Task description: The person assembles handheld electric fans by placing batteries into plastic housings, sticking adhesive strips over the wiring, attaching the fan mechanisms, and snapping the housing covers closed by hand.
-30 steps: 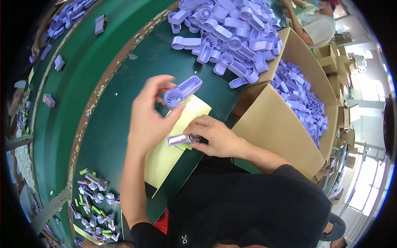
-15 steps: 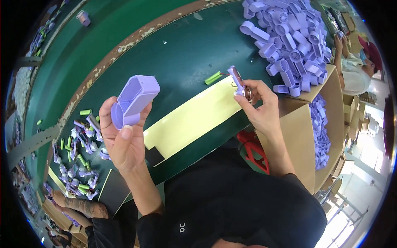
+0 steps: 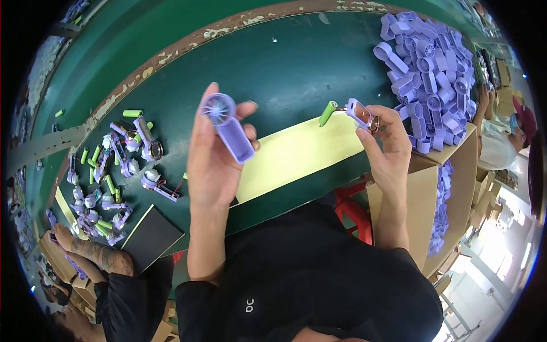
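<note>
Raised above the bench, my left hand (image 3: 209, 165) holds a light-purple plastic fan housing (image 3: 238, 140), with its round spoked grille turned up and its straight handle pointing down to the right. My right hand (image 3: 390, 145) pinches a small fan core (image 3: 359, 112), a purple frame with a copper-coloured round part at the fingertips. Red wire joins the core to a green cylindrical battery (image 3: 328, 113), which hangs beside it above a pale yellow mat (image 3: 296, 162). The two hands are apart, one at each end of the mat.
A big heap of purple housings (image 3: 430, 80) lies at the far right, with a cardboard box (image 3: 401, 214) of more below it. Several fan cores with green batteries (image 3: 108, 194) are scattered on the left. A co-worker's tattooed arm (image 3: 102, 256) reaches in there; a red stool (image 3: 353, 211) stands under the bench.
My left hand has turned the housing over, from its hollow side to its grille side. My right hand still holds the core, now tilted differently, and its battery has swung more upright. The view has shifted.
</note>
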Tool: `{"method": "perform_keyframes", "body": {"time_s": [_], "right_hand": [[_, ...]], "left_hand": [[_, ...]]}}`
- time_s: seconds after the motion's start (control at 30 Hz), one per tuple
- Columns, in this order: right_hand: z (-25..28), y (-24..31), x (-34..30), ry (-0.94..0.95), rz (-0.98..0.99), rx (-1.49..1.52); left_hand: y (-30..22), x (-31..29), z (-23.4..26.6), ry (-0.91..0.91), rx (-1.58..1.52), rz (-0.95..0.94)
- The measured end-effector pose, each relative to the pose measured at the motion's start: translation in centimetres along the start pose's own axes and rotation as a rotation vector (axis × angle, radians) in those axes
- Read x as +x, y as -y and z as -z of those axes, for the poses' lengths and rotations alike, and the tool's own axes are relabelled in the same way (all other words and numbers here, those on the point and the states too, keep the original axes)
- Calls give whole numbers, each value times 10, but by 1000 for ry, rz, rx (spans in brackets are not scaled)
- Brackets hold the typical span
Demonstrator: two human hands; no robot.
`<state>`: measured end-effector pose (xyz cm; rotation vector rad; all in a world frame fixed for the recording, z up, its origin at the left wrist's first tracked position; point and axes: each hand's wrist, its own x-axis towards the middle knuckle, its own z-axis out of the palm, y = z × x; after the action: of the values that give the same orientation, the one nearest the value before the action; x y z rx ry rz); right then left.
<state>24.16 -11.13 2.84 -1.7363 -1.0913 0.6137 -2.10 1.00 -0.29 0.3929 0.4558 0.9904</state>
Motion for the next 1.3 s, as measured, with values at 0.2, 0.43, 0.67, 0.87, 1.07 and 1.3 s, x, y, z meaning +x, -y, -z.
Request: {"method": "perform_keyframes", "body": {"time_s": [0.2,0.43,0.67,0.87,1.07,1.3], "right_hand": [[-2,18,4,122,147,94],[-22,45,7,255,247,233],[-44,39,13,283,189,110],[-46,38,18,267,233,80],[-48,39,21,245,255,54],[-49,40,18,222,268,6]], "left_hand": [[29,0,-5,-99,343,93],[30,-4,-13,-59,443,105],[26,-9,-23,41,362,118],[24,-8,-24,57,298,165],[25,-8,-17,84,266,189],[22,-10,-22,91,212,160]]}}
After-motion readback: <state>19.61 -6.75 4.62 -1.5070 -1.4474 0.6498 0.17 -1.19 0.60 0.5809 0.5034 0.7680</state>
